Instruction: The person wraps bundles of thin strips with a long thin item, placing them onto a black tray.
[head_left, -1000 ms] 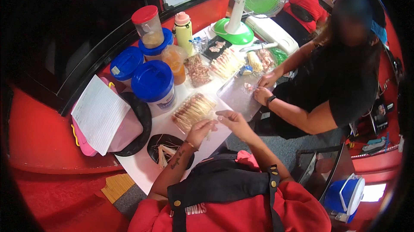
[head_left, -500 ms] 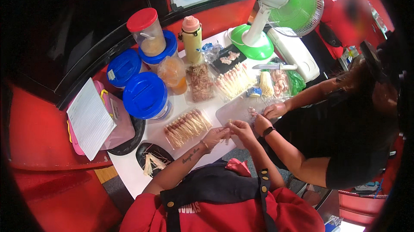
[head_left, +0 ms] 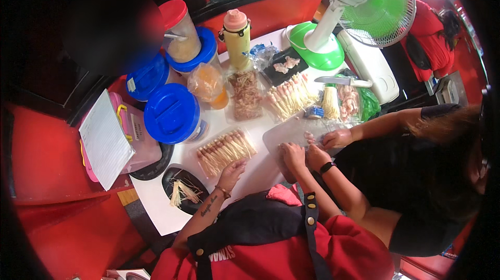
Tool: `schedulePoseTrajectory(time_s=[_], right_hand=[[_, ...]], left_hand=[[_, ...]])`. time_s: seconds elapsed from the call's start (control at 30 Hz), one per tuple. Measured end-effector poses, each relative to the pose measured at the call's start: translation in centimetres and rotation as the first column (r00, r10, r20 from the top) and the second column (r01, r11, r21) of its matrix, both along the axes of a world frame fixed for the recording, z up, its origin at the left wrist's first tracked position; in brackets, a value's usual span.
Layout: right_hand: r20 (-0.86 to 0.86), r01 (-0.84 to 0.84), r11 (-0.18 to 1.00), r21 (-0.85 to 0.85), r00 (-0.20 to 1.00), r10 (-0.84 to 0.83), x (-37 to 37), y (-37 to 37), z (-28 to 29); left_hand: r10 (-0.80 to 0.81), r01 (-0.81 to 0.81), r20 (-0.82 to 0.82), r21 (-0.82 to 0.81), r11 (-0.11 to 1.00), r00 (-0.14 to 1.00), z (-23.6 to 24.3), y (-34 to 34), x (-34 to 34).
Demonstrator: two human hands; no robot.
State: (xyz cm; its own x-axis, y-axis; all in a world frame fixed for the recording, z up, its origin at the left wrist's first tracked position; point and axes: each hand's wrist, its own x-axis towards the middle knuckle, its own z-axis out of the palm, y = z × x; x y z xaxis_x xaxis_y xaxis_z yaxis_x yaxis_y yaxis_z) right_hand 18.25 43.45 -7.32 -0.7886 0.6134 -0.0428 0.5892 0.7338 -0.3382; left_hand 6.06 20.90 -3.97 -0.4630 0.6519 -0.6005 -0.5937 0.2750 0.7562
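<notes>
Head cam: L hand (head_left: 232, 175) is just beside the near edge of the wrapped bundles (head_left: 224, 152), fingers loosely apart, nothing visible in it. R hand (head_left: 294, 156) is over the translucent board (head_left: 276, 133), fingertips down; can't tell if they pinch anything. Wrapped bundles = thin pale stalks w/ reddish-pink bands, side by side in a row on the white counter (head_left: 153, 196), between blue-lidded tub (head_left: 173, 113) & L hand. Loose stalks (head_left: 181, 192) are on a black plate (head_left: 167, 180) near L forearm. Co-worker's nearer hand (head_left: 317, 157) is at the same board, v. close to R hand; knife (head_left: 336, 80) lies beyond, by pink meat (head_left: 348, 102).

Handling, IMO: keep R fingers clear of co-worker's; grip light, fingertips only, so stalks don't bend & wraps don't slip; ends even, row snug; L palm off the row, else bundles may squash.
</notes>
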Motion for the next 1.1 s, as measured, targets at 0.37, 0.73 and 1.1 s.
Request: schedulePoseTrajectory(time_s=[0.37, 0.73, 1.1], right_hand=[[-0.369, 0.049, 0.986, 0.158, 0.929, 0.012, 0.4, -0.5, -0.9], [-0.692, 0.142, 0.990, 0.011, 0.716, -0.095, 7.7, -7.4, 9.2], [-0.938, 0.924, -0.213, 0.317, 0.272, -0.216, 42.5, -26.6, 28.9]], left_hand=[[-0.110, 0.110, 0.022, 0.000, 0.994, 0.994, 1.7, 0.0, -0.4], [-0.336, 0.334, -0.005, 0.132, 0.933, 0.942, 0.6, -0.6, -2.2], [-0.467, 0.430, 0.149, 0.225, 0.874, 0.871, 2.3, 1.5, -2.8]])
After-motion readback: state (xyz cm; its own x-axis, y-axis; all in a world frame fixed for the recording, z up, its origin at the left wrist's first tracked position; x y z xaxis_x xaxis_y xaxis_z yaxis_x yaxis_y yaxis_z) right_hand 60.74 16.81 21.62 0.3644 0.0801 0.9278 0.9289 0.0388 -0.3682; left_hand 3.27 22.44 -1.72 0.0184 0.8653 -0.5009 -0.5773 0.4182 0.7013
